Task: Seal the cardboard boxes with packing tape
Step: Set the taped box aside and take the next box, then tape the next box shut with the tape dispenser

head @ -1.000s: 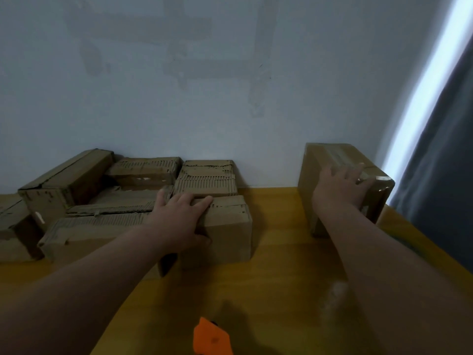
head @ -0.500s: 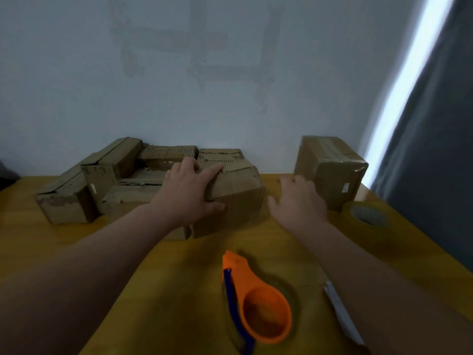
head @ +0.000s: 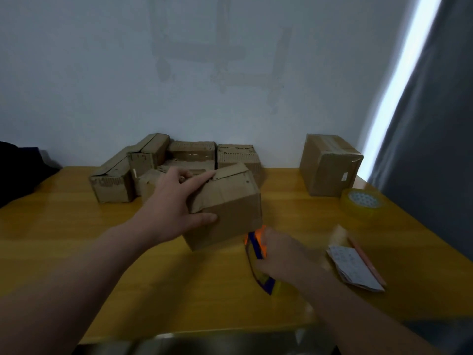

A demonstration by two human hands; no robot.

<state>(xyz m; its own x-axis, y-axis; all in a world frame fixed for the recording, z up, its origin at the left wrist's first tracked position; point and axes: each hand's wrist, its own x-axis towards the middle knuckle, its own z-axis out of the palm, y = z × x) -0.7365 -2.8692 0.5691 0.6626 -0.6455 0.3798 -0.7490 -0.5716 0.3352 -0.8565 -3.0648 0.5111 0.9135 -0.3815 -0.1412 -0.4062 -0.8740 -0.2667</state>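
Cardboard box [head: 230,208] sits in the left grip [head: 174,206]: fingers spread over its top left edge, thumb pressed on the near face, so that grip is closed on the box. The box is tilted, mid-worktop, just in front of the box cluster [head: 179,160]; can't tell whether its low near corner touches the worktop [head: 76,226]. Directly below the box's right corner is the tape dispenser [head: 256,248], orange body with blue trim, mostly covered by the right grip [head: 284,254]. That grip lies over the dispenser with fingers at the orange end, but it's blurred, so I can't tell whether it's closed on it. The cluster is several worn brown boxes packed against the wall. Well apart on the right stands a taller taped box [head: 330,165], with a tape roll [head: 363,203] just in front of it. A stack of paper slips [head: 355,267] lies right of the right grip. A grey curtain [head: 435,124] hangs at far right. The held box is plain brown, creased, with a frayed top flap slightly raised at the rear.
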